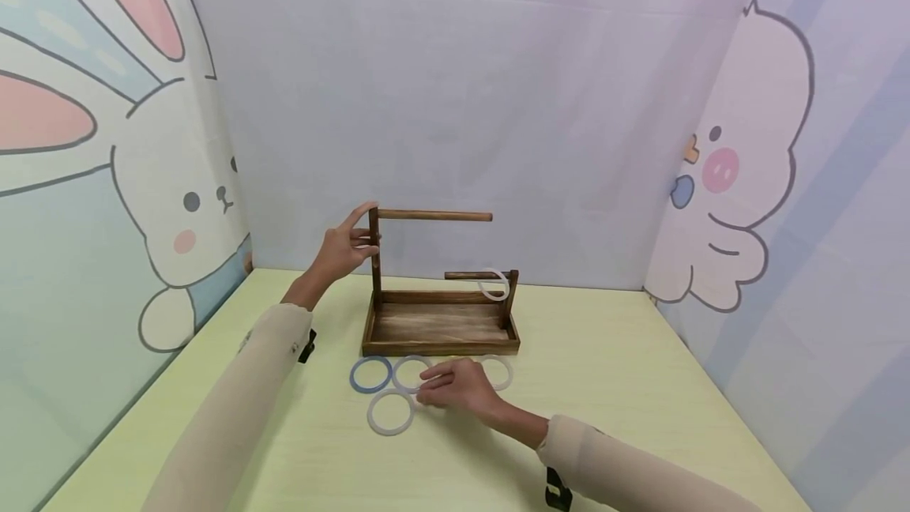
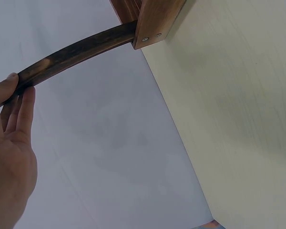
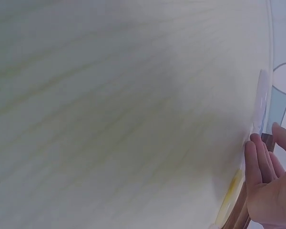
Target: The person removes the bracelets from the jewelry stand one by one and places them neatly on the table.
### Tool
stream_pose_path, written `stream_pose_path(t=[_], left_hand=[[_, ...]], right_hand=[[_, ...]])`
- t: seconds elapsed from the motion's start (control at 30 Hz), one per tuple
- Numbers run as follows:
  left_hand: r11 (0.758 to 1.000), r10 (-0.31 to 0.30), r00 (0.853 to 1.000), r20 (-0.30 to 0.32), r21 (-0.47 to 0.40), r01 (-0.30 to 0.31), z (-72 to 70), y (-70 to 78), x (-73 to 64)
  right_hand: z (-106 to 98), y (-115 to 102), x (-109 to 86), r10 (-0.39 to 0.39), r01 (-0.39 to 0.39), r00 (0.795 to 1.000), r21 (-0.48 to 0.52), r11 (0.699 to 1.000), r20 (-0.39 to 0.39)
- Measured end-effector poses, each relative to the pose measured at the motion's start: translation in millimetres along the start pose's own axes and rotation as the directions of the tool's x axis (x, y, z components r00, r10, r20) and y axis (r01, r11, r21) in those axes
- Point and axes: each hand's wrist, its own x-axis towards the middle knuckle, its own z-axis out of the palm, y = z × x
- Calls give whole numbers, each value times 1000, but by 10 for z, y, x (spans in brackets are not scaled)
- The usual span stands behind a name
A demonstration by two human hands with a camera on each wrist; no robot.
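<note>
My left hand (image 1: 346, 247) holds the upper part of the tall post (image 1: 376, 279) on a dark wooden rack (image 1: 441, 348), thumb on one side and fingers on the other. My right hand (image 1: 460, 387) is low over the table among several flat rings, fingers extended and thumb apart. A blue ring (image 1: 353, 376), a pale ring (image 1: 412, 358) and a nearer whitish ring (image 1: 391, 433) lie to its left. Another pale ring (image 1: 510, 374) lies to its right. A yellow ring (image 3: 230, 198), mostly hidden in the head view, lies beside the fingers.
From the tall post a long bar (image 1: 441, 216) runs rightward. A white ring (image 1: 506, 281) hangs on the lower short bar (image 1: 462, 276), joined to a short post (image 1: 509, 299). Pale cloth walls (image 1: 455, 101) with cartoon animals surround the light yellow table (image 1: 604, 385).
</note>
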Motion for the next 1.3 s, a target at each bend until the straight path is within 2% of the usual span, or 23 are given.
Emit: stream_pose_path(t=[0.13, 0.37, 0.67, 0.9, 1.1, 1.3], left_hand=[[999, 15, 1000, 1, 32, -15, 3, -26, 8], [999, 25, 1000, -1, 42, -25, 0, -35, 14], [999, 21, 1000, 0, 38, -21, -4, -16, 14], [999, 25, 1000, 0, 46, -25, -1, -16, 12], [999, 38, 999, -6, 39, -38, 2, 0, 2], [999, 36, 999, -10, 41, -35, -7, 0, -1]], right_hand=[[-76, -16, -1, 4, -4, 1000, -8, 1000, -10], [-284, -27, 36, -61, 59, 998, -88, 994, -25], [-570, 7, 107, -75, 68, 993, -88, 994, -86], [-771, 9, 126, -60, 44, 988, -108, 993, -143], [-943, 19, 110, -72, 40, 980, -169, 985, -184], [-1109, 28, 133, -64, 6, 965, -224, 974, -256]])
